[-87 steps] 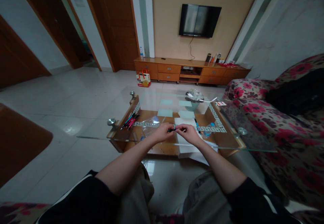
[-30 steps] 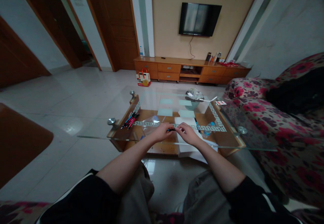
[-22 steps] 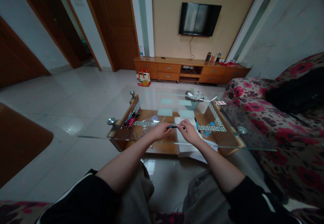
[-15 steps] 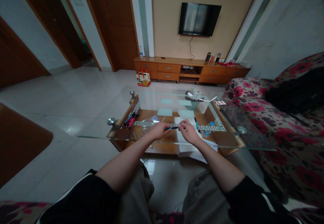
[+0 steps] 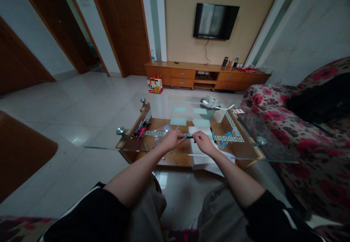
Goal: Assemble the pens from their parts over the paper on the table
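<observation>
Between my two hands a slim black and blue pen is held level above the glass table. My left hand pinches its left end. The fingers of my right hand are closed round the other end, hiding its tip. A second blue and black pen lies just beyond my right hand. Off to the left is a bunch of several pens, blue, black and pink-red. A clear plastic wrapper is close behind my left hand.
White paper shows beneath the glass, beside a clear bottle with a blue label. A lined waste basket stands past the table's far side. At right is a flowered sofa; a TV cabinet lines the wall.
The fingers of my right hand have curled in more tightly at the pen's right end. My left hand and the pen stay nearly in place.
</observation>
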Motion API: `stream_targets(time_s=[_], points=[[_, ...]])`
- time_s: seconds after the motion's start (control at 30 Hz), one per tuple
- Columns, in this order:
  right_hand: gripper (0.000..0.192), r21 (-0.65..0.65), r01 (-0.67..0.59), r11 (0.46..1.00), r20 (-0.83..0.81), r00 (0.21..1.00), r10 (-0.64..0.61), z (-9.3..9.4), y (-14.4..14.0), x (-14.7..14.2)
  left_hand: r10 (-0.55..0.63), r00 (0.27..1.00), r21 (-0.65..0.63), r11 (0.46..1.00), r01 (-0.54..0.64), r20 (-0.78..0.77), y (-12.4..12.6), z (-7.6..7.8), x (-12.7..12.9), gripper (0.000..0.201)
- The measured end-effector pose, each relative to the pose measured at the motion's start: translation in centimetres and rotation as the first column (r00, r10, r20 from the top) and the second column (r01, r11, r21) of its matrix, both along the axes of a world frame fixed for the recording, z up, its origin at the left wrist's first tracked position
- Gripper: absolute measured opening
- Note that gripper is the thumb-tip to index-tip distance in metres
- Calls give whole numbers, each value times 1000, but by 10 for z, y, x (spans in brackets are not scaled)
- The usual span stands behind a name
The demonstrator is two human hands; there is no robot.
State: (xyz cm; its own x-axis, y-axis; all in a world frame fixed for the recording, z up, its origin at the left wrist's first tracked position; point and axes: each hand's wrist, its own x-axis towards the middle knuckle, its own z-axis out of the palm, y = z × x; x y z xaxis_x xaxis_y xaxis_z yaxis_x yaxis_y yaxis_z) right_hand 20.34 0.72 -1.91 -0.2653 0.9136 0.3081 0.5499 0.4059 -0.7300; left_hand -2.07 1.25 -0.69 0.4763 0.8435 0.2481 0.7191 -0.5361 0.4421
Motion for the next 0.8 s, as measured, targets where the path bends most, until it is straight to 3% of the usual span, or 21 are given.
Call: stream_targets(time_s=[0.3, 0.53, 0.8], points=[[39, -26, 200, 979, -106, 974, -202, -3, 5, 7, 57, 992, -1, 998, -57, 109, 0, 1, 2, 24], [33, 25, 163, 986, -165, 974, -157, 0, 1, 4, 212, 976, -49, 977, -210, 55, -1, -3, 2, 28], [29, 81, 104, 991, -142, 986, -92, -1, -1, 3, 267, 964, -27, 963, -266, 10, 2, -2, 3, 26]])
